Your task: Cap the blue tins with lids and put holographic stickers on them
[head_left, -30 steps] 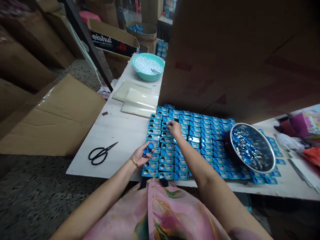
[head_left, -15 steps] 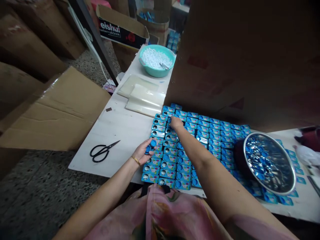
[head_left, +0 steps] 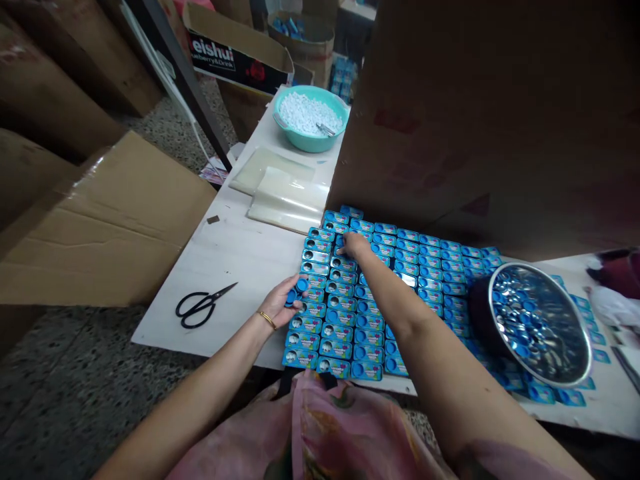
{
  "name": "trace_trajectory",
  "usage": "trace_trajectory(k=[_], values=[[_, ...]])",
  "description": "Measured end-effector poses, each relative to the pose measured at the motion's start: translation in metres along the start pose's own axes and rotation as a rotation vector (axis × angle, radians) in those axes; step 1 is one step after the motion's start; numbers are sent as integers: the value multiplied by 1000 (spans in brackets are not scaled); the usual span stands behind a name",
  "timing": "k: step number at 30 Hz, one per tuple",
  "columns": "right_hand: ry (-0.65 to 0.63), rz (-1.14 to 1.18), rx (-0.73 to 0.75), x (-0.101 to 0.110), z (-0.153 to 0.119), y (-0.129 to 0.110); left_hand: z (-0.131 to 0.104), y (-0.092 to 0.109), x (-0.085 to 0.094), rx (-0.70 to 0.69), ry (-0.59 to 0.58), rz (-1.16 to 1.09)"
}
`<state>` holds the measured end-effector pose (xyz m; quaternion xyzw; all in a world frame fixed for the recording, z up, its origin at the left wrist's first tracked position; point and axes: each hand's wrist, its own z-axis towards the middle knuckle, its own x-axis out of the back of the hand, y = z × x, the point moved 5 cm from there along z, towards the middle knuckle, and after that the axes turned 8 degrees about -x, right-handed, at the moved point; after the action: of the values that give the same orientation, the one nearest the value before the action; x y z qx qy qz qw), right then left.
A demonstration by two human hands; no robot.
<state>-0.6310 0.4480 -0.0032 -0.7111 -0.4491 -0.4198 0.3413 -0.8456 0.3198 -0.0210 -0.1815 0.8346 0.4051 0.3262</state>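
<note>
My left hand [head_left: 278, 301] is curled at the left edge of the rows, holding a few round blue caps [head_left: 302, 285] in its fingers. Small blue printed tins [head_left: 368, 335] lie in close rows on the table. Some have a blue cap in the round opening; in others the opening shows dark or has white pieces inside. My right hand [head_left: 356, 245] reaches to the far end of the second column, its fingers bent down onto a tin. What those fingertips hold, if anything, is hidden. A steel bowl [head_left: 589, 350] of shiny blue caps stands on tins at the right.
Scissors [head_left: 203, 308] lie on the white table [head_left: 260, 257] at left. Clear plastic sheets [head_left: 286, 203] and a teal basin [head_left: 307, 143] of white pieces with a metal scoop are farther back. A tall cardboard wall [head_left: 450, 133] stands behind the tins; an open carton [head_left: 125, 220] is at left.
My left hand has drawn slightly left with the caps. The right hand stays over the same part of the second column, its fingers shifted a little. The view has moved slightly.
</note>
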Motion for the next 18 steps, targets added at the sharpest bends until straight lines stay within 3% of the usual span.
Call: trace_trajectory(k=[7,11,13,16,18], values=[[-29,-43,-63,3,7,-3,9,-2,-5,-12,36,56],[42,25,-28,8,-13,-2,14,1,-17,-18,4,78],[129,179,141,5,-38,-10,17,1,-19,-19,12,85],[132,451,552,-14,-88,-31,21,-2,-14,-54,58,76],[103,575,653,-32,-112,-38,22,-7,-11,-68,84,75]])
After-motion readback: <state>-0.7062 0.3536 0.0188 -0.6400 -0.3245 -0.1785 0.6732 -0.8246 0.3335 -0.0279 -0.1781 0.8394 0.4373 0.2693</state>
